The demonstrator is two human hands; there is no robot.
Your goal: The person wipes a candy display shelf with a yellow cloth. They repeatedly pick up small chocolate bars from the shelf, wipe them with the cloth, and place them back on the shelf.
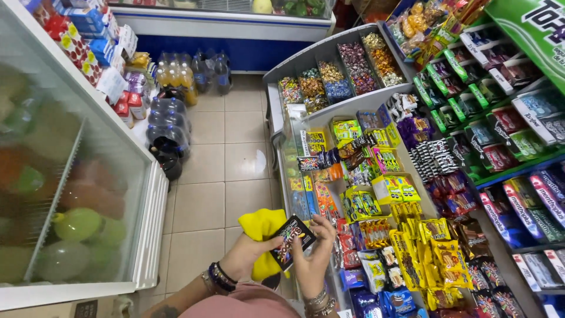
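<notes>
A glass-topped chest freezer (pixel 70 176) fills the left, and a sloping sweets display (pixel 388 194) crowds the right, tiled floor (pixel 223 171) between them. Down at the bottom edge, a yellow cloth (pixel 263 227) sits bunched in the left hand (pixel 250 253), fingers curled round it. The right hand (pixel 315 253) pinches a dark candy packet (pixel 291 240) by its edge, the left thumb touching too.

A narrow shop aisle with a beige tiled floor (pixel 223 159) runs between a glass-topped chest freezer (pixel 76 194) and slanted sweet shelves (pixel 376 176).
</notes>
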